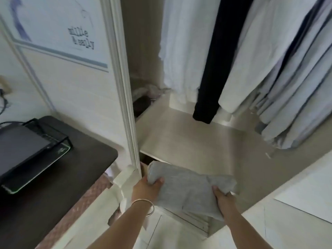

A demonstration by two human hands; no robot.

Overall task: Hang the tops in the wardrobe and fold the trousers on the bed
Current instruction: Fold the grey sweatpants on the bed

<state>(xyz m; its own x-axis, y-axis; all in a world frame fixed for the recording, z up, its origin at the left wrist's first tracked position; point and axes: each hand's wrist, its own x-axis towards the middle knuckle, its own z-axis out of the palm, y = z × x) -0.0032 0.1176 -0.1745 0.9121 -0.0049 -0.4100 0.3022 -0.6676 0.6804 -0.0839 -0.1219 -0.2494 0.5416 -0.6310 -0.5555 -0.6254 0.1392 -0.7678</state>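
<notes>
Both hands carry a folded grey garment point(186, 187) in front of the open wardrobe, just below the front edge of its shelf point(188, 141). My left hand point(147, 187), with a bangle on the wrist, grips the garment's left end, thumb on top. At the garment's right end, my right hand point(221, 196) grips it with the fingers curled over the cloth. Above the shelf hang several tops: white ones point(181, 51), a black one point(213, 65) and pale grey-blue ones point(287, 87).
A white wardrobe post point(125, 90) stands just left of my left hand. A dark desk point(59, 177) at the left holds a tablet on a black stand point(23, 148). Crumpled clothes point(149, 92) lie deep at the wardrobe's back left. Pale tiled floor point(269, 227) lies below.
</notes>
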